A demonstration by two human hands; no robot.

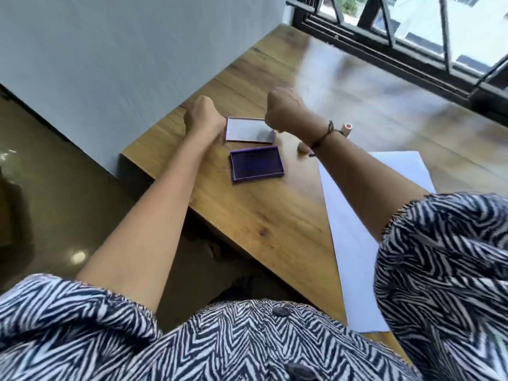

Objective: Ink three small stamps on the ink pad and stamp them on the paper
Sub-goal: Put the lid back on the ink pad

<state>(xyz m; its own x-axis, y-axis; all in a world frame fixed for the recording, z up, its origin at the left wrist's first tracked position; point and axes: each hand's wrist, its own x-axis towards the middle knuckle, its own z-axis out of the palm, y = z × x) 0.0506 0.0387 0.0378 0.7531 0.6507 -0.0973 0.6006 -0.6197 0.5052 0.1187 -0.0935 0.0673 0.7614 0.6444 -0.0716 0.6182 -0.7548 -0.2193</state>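
A shallow rectangular purple ink pad (257, 164) lies open on the brown wooden surface (264, 221), its dark, matte inking face turned up inside a thin raised rim. Just beyond it, apart by a narrow strip of wood, rests its flat lid (248, 129), pale grey inside with a purple edge. The person's left hand (202, 116) sits at the lid's left end, curled into a fist; the fingers are turned away and whether they grip anything cannot be told. The right hand (286, 110) is raised above the lid's right end, also clenched, its fingers hidden from view, a dark cord bracelet (325, 134) at the wrist. Behind that wrist a small pinkish cylindrical stamp (347, 130) shows, and a second small wooden stamp (302, 147) peeks out beside the forearm; both are partly hidden. A plain white sheet of paper (354, 229) lies to the right of the ink pad, well apart from it, running back under the right arm toward the person's zigzag black-and-white shirt (233, 342). The surface's left edge falls close beside the pad and lid, dropping to a glossy olive floor (55, 202); a pale grey wall (110, 50) meets the far left corner. To the right the grained, polished wood stretches open toward a black-framed window (412, 37), catching its glare.
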